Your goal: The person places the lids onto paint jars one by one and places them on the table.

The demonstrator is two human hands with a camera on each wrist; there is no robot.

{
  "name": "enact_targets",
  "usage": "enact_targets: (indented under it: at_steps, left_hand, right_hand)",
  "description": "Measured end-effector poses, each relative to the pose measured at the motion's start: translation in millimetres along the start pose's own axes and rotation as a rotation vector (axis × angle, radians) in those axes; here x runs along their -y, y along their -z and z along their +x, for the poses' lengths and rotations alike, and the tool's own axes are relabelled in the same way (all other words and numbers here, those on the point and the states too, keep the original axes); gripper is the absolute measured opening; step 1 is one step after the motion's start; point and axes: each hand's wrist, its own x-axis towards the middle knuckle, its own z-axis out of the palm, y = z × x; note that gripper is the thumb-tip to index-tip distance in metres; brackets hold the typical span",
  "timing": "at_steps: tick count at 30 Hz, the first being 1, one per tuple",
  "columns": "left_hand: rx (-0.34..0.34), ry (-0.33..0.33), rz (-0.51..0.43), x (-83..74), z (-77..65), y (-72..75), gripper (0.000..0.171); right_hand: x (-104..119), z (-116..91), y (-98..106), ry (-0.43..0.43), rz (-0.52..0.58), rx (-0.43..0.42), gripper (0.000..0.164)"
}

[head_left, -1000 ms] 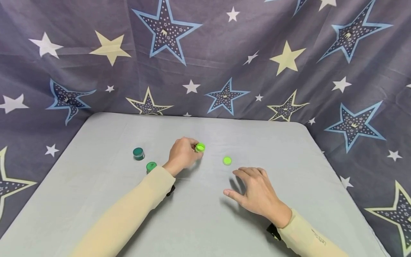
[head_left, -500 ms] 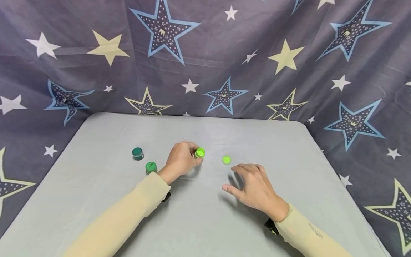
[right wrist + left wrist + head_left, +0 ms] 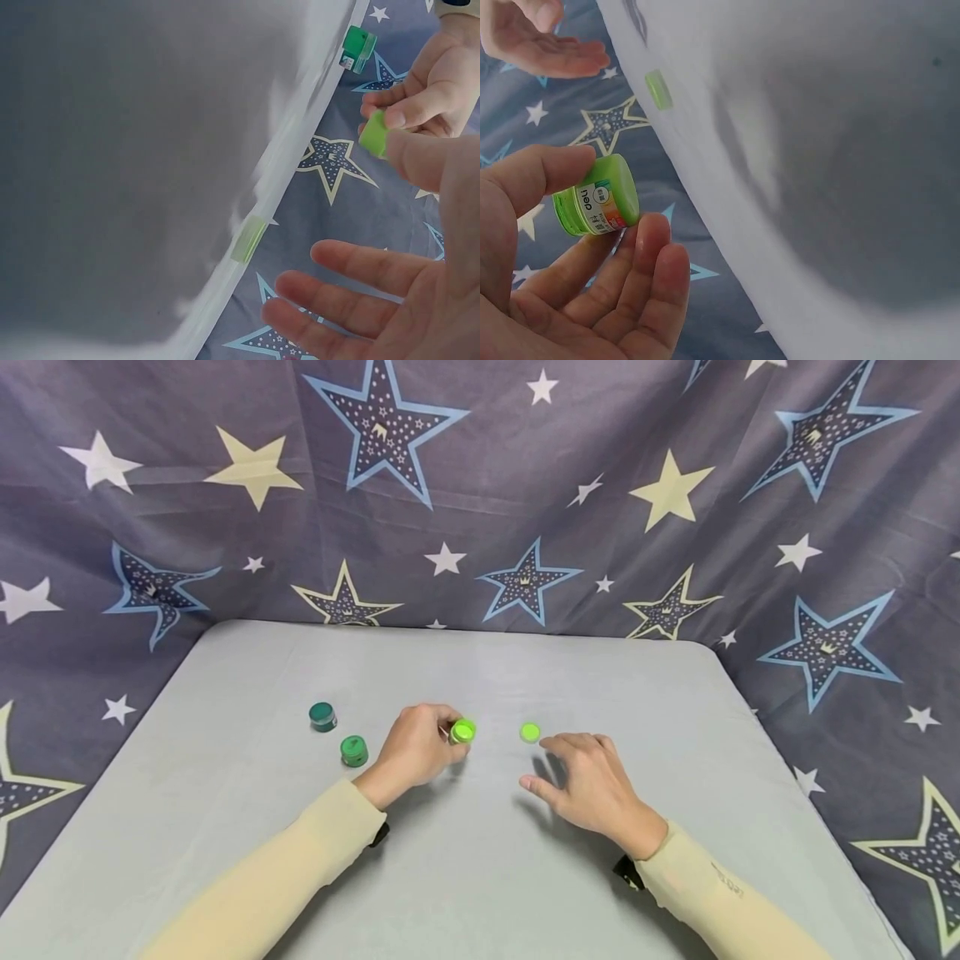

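My left hand (image 3: 415, 745) pinches a small lime-green paint jar (image 3: 462, 732) between thumb and fingers, near the middle of the table. The left wrist view shows the jar (image 3: 598, 196) tilted, its printed label facing that camera. To its right, a flat lime-green lid (image 3: 530, 732) lies on the table. My right hand (image 3: 596, 789) hovers just in front of the lid, holding nothing, thumb spread away from the fingers. In the right wrist view the lid (image 3: 249, 238) is apart from those fingertips.
Left of my left hand stand two capped jars, a mid-green jar (image 3: 354, 751) and a dark teal jar (image 3: 322, 717) farther back. A pale grey cloth covers the table (image 3: 480, 877). A star-patterned curtain (image 3: 480, 518) hangs behind it and along both sides.
My left hand has drawn the lime-green jar nearer to me and slightly left, uncovering more of the mid-green jar. My right hand has shifted slightly forward, closer to the lid.
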Motion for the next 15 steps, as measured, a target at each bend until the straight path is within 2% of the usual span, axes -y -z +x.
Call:
enact_targets:
  at_steps: [15]
  left_hand:
    - [-0.017,-0.052,0.019,4.6,-20.6,-0.2,0.025]
  right_hand:
    - [-7.7,12.0,-6.8,-0.080,-0.023,0.065,0.052]
